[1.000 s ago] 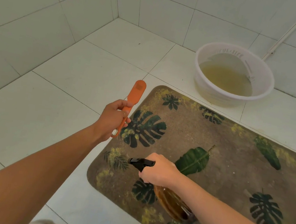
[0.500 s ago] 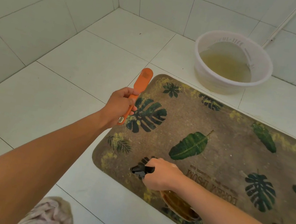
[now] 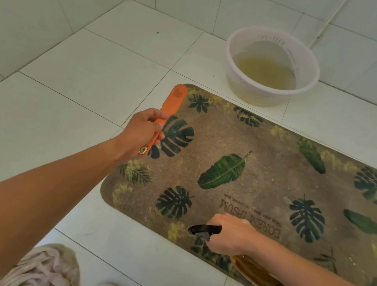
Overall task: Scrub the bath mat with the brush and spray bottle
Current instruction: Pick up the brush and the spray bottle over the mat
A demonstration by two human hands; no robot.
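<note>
- On the white tiled floor [image 3: 81, 81], spread flat: brown bath mat [image 3: 278, 162] printed with green leaves, long axis running from near left to far right.
- Just beyond its far edge, apart from it: white plastic basin [image 3: 252, 94] holding murky water.
- At the mat's left end: left hand [image 3: 142, 133], fingers wrapped tight round the handle of a flat orange plastic brush [image 3: 172, 105].
- Brush's long axis pointing away from the body and a little to the right, head over the far left corner, smooth back facing up; bristles hidden, height above the mat impossible to tell.
- Over the near edge: right hand [image 3: 229, 236], clamped on the neck of an amber spray bottle [image 3: 258, 273] with a black trigger head.
- Bottle tipped almost level, body trailing to the near right, nozzle aimed left across the near left corner.
- Most of the mat lying to the right of the brush, so probably a sweep rightward once sprayed; left hand nearer the left end, right hand nearer the middle.
- Likely step in hand: wetting, with scrubbing not yet begun.
</note>
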